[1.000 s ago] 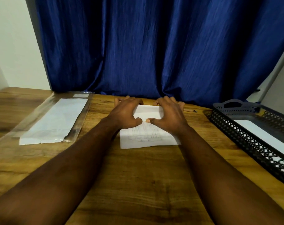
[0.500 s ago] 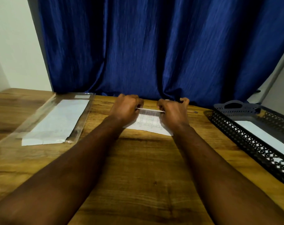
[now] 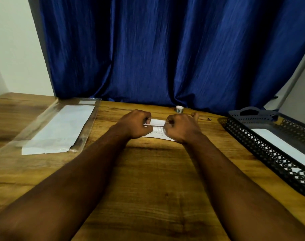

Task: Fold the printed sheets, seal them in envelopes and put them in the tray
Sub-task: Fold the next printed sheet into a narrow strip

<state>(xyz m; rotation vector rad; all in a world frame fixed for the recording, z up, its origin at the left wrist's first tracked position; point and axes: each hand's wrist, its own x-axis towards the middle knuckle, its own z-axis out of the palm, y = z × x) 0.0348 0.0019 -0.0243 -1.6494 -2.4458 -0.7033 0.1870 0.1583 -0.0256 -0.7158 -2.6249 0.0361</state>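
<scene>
Two bare arms are reaching out over a brown wooden table (image 3: 148,180). The left hand (image 3: 137,123) and the right hand (image 3: 181,127) are sitting side by side near the far edge, at about 12 o'clock from the person. Both hands are curled up tight, and each one is pinching an end of the printed sheet (image 3: 157,130). The sheet is lying between the two hands and partly under them, folded over into a thin strip, with the top flap lifted a little off the part below. Tiny rows of print are showing on it (too small to read).

At about 10 o'clock a clear plastic sleeve (image 3: 85,136) is lying flat on the table, and white envelopes (image 3: 61,129) are resting inside it, well apart from the hands.

At about 2 o'clock a black tray (image 3: 263,150) with little holes in its wall is standing on the table. Something flat and white (image 3: 278,145) is lying inside it.

Just past the right hand, at about 1 o'clock, a small roll of tape (image 3: 179,109) is sitting by the blue curtain (image 3: 165,49), and a wooden pen (image 3: 203,118) is lying beside it.
</scene>
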